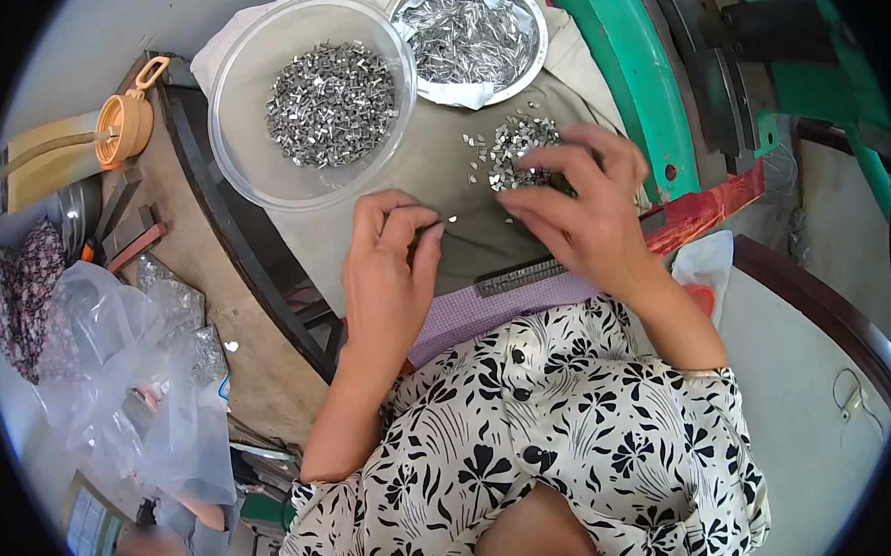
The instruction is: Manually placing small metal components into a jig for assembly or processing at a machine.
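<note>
My left hand (pixel 390 256) is over the brown cloth (pixel 364 222), its thumb and bent index finger pressed close together. Whatever they may hold is too small to make out. Just beyond those fingertips a tiny shiny metal piece (pixel 453 219) lies on the cloth. Curved over a loose pile of small flat metal pieces (pixel 521 141), my right hand (pixel 591 197) has its thumb and fingers apart, with the fingertips at the pile's near side. A dark slotted bar (pixel 520 277) lies between my forearms, along the edge of a purple textured cloth (pixel 467 317).
A clear plastic tub (pixel 231 138) with small metal bits stands at the back left. Beside it is a metal bowl (pixel 540 60) of slender shiny pieces. Green machine framing (pixel 636 91) borders the right. Plastic bags (pixel 120 342) lie left; another person (pixel 193 537) appears lower left.
</note>
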A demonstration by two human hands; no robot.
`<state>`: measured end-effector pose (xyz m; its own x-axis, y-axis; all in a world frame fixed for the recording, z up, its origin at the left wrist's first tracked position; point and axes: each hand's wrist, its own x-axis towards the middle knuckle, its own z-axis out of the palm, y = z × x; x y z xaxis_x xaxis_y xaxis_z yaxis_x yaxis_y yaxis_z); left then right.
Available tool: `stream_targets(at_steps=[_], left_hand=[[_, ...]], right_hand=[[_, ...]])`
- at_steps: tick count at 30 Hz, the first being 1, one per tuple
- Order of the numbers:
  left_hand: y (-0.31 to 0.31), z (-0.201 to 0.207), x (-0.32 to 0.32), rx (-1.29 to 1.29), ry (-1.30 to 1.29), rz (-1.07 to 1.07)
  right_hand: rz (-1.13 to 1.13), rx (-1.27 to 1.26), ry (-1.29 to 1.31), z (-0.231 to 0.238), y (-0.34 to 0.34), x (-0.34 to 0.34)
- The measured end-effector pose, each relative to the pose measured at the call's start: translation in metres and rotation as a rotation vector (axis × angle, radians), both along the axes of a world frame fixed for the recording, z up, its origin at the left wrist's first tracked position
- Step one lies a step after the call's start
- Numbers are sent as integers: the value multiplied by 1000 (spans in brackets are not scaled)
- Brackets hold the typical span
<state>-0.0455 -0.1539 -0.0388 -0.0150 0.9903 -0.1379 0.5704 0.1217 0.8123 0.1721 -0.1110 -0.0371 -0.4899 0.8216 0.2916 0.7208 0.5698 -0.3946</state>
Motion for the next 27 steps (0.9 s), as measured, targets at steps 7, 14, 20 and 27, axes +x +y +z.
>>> stream_targets(at_steps=[7, 14, 20, 27], left_hand=[[-3, -3, -2, 73, 15, -8], [7, -2, 7, 208, 252, -146], [11, 0, 8, 83, 178, -119], [6, -5, 8, 75, 47, -131]], right_hand=[[103, 17, -49, -2, 29, -24], [55, -48, -18, 7, 17, -12], [56, -71, 38, 4, -36, 22], [33, -91, 4, 4, -42, 26]])
